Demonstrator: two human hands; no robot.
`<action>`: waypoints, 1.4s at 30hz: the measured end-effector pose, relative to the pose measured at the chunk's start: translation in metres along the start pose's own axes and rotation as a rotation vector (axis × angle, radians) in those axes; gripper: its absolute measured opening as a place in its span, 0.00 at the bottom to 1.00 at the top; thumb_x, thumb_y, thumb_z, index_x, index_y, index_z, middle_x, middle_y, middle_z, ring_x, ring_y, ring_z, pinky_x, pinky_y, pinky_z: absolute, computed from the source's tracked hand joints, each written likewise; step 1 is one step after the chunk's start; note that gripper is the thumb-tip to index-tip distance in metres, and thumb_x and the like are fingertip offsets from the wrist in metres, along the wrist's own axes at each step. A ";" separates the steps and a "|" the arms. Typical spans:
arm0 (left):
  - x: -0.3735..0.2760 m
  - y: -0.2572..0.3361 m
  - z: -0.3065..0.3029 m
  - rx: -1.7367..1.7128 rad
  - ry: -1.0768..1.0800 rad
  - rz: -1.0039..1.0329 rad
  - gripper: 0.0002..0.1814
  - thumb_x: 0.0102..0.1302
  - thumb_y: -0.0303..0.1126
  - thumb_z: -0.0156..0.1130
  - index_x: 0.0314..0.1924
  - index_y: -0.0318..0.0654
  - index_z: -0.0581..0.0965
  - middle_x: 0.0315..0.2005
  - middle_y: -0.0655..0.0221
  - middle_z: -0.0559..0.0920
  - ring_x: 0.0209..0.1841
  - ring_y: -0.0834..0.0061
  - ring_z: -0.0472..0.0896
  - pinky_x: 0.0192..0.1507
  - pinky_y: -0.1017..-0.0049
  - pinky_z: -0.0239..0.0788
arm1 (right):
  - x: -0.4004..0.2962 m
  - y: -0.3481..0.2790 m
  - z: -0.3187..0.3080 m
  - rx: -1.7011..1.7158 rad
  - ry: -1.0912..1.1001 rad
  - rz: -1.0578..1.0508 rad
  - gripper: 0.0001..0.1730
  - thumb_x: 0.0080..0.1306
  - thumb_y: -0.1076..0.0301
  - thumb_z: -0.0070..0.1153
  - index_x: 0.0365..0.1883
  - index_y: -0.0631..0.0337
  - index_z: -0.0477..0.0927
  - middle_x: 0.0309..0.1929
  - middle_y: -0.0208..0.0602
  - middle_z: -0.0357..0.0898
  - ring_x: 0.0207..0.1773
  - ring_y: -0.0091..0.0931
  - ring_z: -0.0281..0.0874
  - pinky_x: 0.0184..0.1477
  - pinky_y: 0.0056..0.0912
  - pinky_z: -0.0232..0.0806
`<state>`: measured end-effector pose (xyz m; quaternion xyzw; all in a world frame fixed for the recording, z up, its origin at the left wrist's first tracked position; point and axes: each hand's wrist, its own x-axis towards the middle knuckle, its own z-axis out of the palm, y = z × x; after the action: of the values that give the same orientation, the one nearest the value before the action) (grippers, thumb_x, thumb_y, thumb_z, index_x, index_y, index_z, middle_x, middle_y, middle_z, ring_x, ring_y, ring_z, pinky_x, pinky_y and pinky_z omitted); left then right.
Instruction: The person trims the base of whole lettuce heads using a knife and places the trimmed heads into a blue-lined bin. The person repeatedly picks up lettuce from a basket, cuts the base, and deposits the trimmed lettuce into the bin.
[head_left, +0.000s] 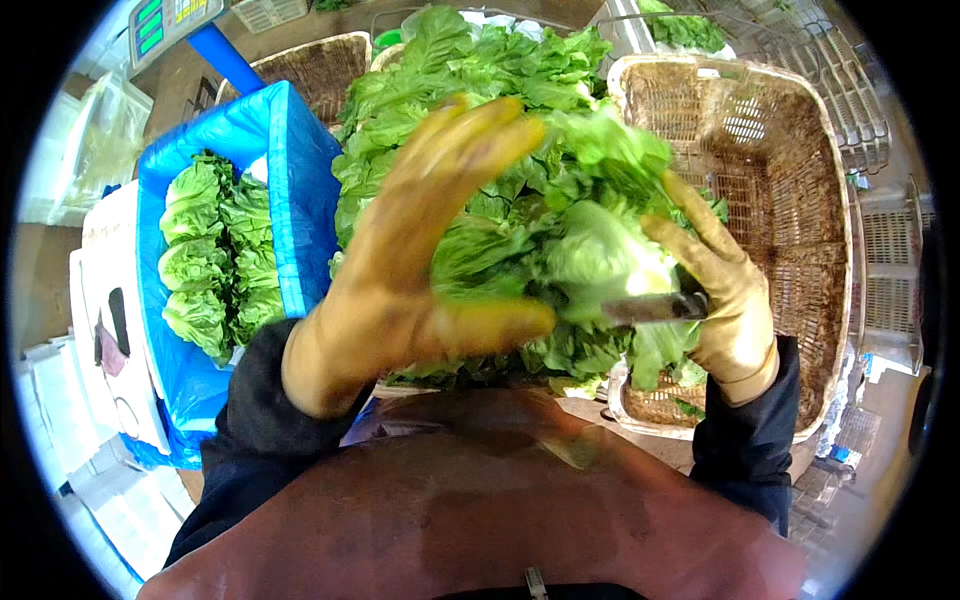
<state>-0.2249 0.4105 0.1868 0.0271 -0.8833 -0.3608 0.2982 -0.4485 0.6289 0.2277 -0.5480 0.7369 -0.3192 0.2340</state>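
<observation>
My left hand (409, 255), in a yellow rubber glove and blurred, is spread wide above the lettuce heap (457, 67) with nothing in its grasp. In a matching glove, my right hand (731, 307) holds a short-bladed knife (649, 308) against its palm, the blade pointing left. Two fingers of that hand reach along the right side of a pale green lettuce head (592, 244), which is blurred. Whether they press on it I cannot tell. Loose leaves hang below the knife. Part of the heap is hidden behind my left hand.
To the left stands a box lined with blue plastic (307, 195), holding lettuce heads (191, 259) in two rows. A scale display (169, 30) rises behind it on a blue post. A dirty plastic basket (799, 247) sits at the right, another basket (307, 64) behind.
</observation>
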 end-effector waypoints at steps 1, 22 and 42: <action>0.010 -0.010 0.014 -0.134 0.003 -0.066 0.61 0.45 0.57 0.79 0.73 0.34 0.61 0.71 0.47 0.64 0.75 0.52 0.59 0.75 0.54 0.47 | 0.002 -0.001 -0.004 -0.010 -0.045 -0.082 0.35 0.50 0.70 0.77 0.59 0.56 0.82 0.73 0.44 0.65 0.73 0.37 0.66 0.61 0.44 0.72; -0.313 0.016 -0.087 -1.212 1.274 -1.045 0.32 0.67 0.42 0.63 0.68 0.36 0.69 0.60 0.55 0.78 0.59 0.58 0.79 0.62 0.55 0.73 | 0.115 -0.080 0.188 0.665 -0.271 0.196 0.34 0.67 0.56 0.61 0.67 0.65 0.71 0.60 0.46 0.79 0.21 0.16 0.70 0.22 0.18 0.62; -0.550 -0.107 -0.164 1.202 -0.056 -1.588 0.38 0.61 0.34 0.59 0.71 0.38 0.62 0.57 0.46 0.77 0.57 0.49 0.76 0.59 0.57 0.67 | 0.002 -0.046 0.250 1.023 -0.599 0.640 0.17 0.75 0.66 0.53 0.60 0.62 0.78 0.45 0.33 0.83 0.35 0.21 0.79 0.39 0.27 0.72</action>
<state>0.2982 0.3742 -0.0703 0.7481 -0.6517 0.0513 -0.1137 -0.2451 0.5650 0.0896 -0.1879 0.5221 -0.3772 0.7415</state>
